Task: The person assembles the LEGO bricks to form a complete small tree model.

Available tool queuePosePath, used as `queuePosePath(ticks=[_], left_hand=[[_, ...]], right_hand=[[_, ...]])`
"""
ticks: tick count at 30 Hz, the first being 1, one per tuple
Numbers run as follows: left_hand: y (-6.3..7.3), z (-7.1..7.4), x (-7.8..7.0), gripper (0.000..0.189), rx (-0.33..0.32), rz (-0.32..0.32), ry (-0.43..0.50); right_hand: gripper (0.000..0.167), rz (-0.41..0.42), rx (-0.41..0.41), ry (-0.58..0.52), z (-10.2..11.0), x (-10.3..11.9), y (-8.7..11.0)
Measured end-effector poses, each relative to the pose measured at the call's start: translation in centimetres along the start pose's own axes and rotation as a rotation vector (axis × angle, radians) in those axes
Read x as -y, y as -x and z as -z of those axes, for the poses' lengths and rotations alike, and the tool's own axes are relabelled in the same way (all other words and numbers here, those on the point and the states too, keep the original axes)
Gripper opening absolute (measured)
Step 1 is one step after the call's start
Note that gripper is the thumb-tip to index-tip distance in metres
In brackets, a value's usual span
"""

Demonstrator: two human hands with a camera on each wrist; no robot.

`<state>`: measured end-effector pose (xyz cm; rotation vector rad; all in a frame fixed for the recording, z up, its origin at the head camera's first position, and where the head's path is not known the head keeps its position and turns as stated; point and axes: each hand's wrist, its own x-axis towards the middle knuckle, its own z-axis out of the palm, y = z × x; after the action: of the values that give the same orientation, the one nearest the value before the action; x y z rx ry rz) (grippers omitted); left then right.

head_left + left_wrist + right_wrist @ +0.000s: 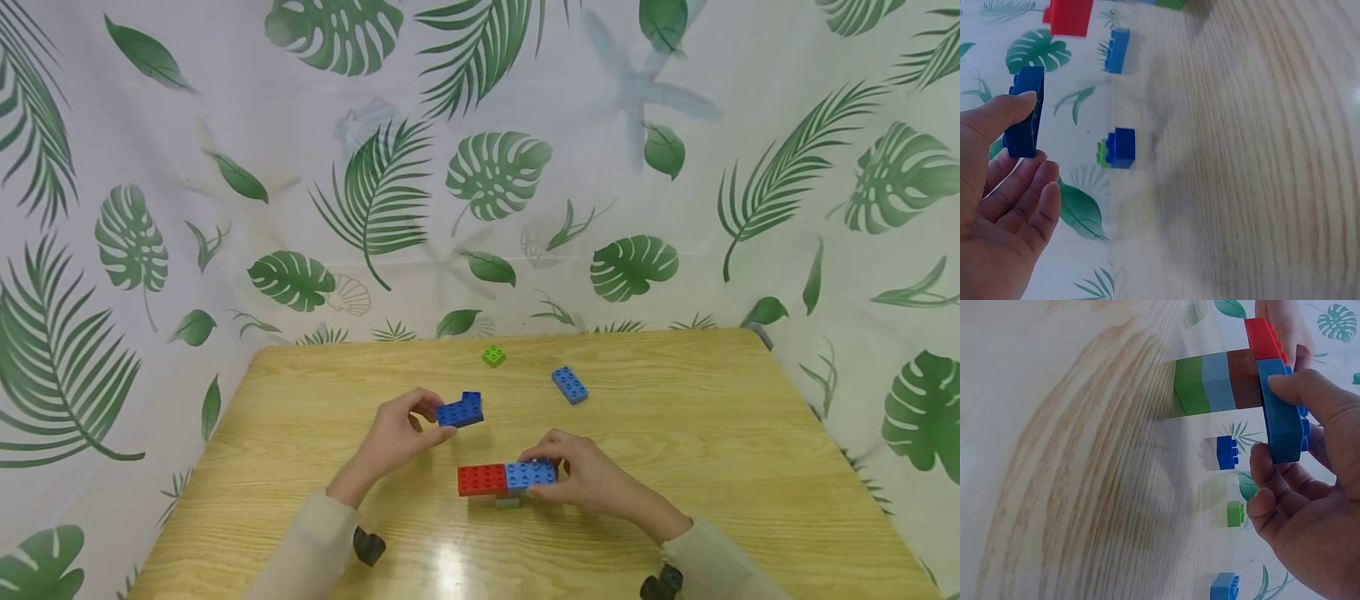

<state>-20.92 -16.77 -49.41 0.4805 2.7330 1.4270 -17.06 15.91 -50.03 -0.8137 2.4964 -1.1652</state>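
Note:
My left hand (397, 431) pinches a dark blue brick (459, 414) between thumb and fingers, raised above the table. My right hand (592, 477) grips a lighter blue brick (529, 475) at the top of a stack. Beside that brick, end to end with it, a red brick (482, 479) juts out to the left. Below them, in the right wrist view, come a brown brick (1244, 379), a light blue brick (1217, 382) and a green brick (1190, 386) at the bottom. The stack stands upright on the table.
On the wooden table (315, 392) lie a small dark blue brick (1122, 148) beyond the left hand, a small lime green brick (492, 356) near the back edge, and another blue brick (570, 385) to its right. A leaf-patterned cloth (525, 275) hangs behind the table.

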Motion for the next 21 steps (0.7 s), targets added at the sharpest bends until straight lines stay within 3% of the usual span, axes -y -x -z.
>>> queuePosePath(ticks=[13,21], left_hand=[[2.2,-1.3,-2.8,0.034,0.095,-0.133,0.030],[3.2,-2.4,-3.2,0.032,0.159,-0.139,0.039]], right_hand=[[0.032,0.016,-0.009,0.010,-0.1,-0.1,-0.1],[0.031,0.034,-0.017,-0.001,-0.1,-0.2,0.0]])
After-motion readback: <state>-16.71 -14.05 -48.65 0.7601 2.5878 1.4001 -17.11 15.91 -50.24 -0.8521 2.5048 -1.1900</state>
